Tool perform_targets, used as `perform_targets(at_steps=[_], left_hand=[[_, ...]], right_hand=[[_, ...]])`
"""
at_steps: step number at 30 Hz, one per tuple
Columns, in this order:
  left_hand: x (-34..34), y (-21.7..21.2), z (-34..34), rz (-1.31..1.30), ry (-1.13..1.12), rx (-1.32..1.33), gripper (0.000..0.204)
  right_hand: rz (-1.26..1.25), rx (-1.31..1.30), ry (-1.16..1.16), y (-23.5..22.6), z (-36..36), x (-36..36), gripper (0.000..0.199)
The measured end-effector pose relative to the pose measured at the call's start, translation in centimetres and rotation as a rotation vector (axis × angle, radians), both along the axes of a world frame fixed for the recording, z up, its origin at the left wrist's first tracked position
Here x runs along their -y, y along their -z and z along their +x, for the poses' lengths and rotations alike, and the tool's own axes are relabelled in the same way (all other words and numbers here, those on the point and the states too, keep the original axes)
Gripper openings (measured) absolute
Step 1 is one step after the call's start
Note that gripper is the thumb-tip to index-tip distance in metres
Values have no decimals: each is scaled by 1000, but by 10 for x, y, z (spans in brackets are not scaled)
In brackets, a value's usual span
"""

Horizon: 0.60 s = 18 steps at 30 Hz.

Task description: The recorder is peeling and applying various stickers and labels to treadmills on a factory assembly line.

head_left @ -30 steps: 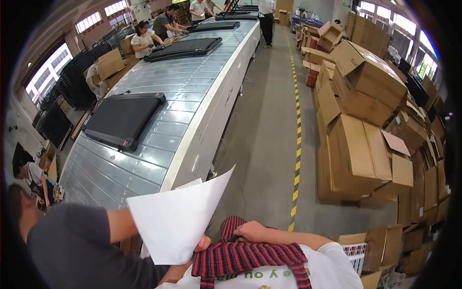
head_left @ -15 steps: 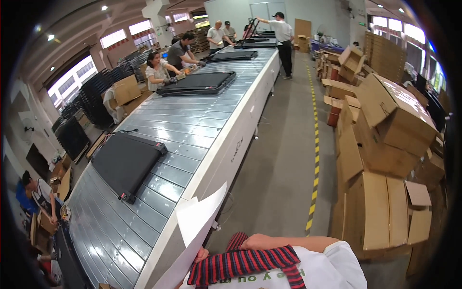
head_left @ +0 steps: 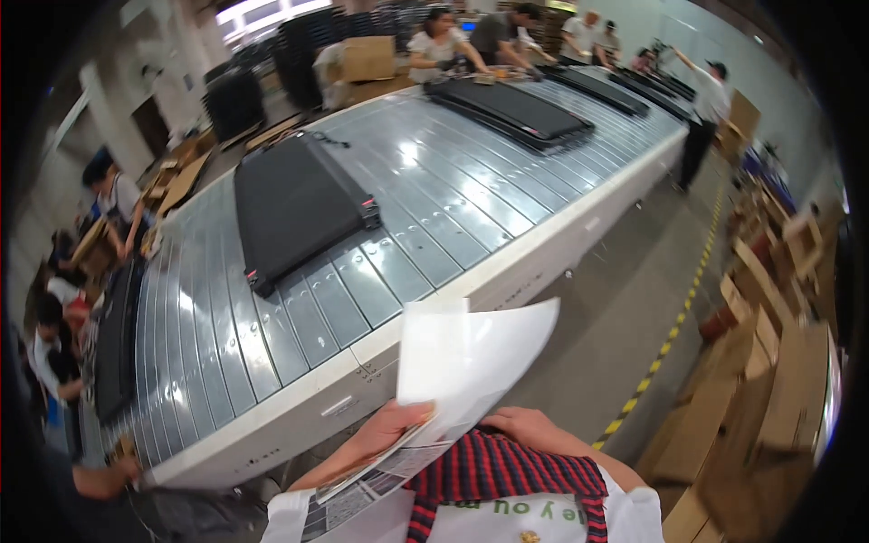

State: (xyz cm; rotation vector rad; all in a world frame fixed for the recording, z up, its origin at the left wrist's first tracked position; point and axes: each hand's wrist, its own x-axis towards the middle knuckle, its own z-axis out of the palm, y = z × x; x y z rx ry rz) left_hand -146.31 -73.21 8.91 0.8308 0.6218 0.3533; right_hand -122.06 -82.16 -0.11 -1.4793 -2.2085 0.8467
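With the view now swung across the slat conveyor (head_left: 421, 213), the left hand (head_left: 394, 427) shows plainly, pinching paper sheets (head_left: 466, 353) before the striped apron (head_left: 511, 466), printed faces newly exposed; the partly hidden right hand's (head_left: 527, 427) grip cannot be determined.

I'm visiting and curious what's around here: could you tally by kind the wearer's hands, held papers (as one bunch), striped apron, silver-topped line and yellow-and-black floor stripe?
Left hand and right hand: 2
Paper bunch: 1
Striped apron: 1
Silver-topped line: 1
Yellow-and-black floor stripe: 1
Total: 6
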Motion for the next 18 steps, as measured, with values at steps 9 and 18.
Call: perform_targets(at_steps=[9,18], left_hand=[[-43,-3,60,-175,-338,57,34],[-47,-4,150,-145,-597,61,33]], right_hand=[[-398,-314,61,-12,132,-23,42],[-458,-616,43,-6,255,-92,28]])
